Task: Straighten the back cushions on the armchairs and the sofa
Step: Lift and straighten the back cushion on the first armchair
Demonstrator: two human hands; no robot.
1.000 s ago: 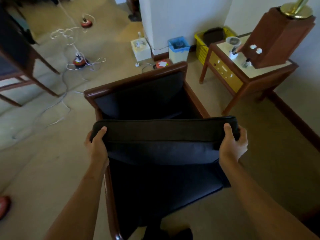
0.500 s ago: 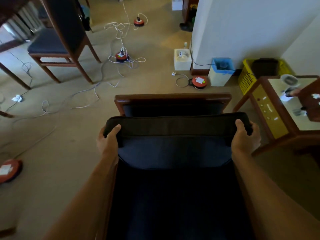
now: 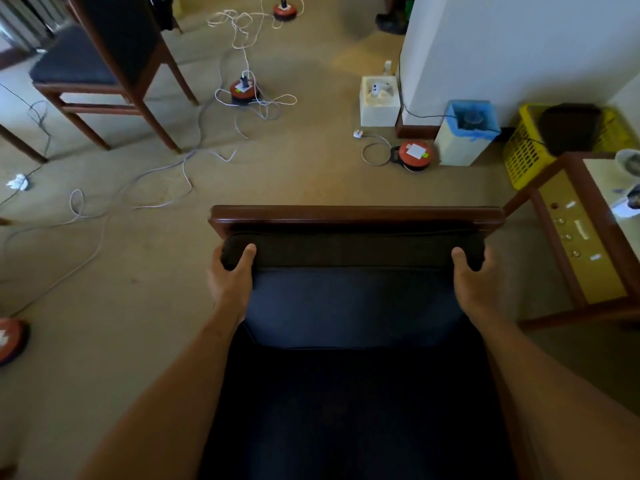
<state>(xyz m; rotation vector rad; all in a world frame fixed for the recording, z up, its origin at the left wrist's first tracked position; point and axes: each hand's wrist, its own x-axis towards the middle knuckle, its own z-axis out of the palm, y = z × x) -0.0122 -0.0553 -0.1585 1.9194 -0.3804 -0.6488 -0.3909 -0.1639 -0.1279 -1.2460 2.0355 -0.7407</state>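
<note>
A wooden armchair [image 3: 356,215] with dark blue upholstery stands straight in front of me. Its dark back cushion [image 3: 353,299] stands upright against the wooden top rail. My left hand [image 3: 231,275] grips the cushion's top left corner, thumb on the front face. My right hand [image 3: 471,277] grips the top right corner the same way. The seat cushion [image 3: 349,410] fills the lower middle of the view, between my forearms.
A wooden side table [image 3: 585,237] stands close on the right. Behind the chair lie white cables [image 3: 166,181], orange cable reels [image 3: 415,154], a white bin with a blue liner [image 3: 465,133] and a yellow basket [image 3: 526,150]. A dining chair [image 3: 104,64] stands far left.
The cushion has gone from held out over the seat to upright against the top rail. Both hands have kept their grip on its top corners. My view has swung to face the chair squarely.
</note>
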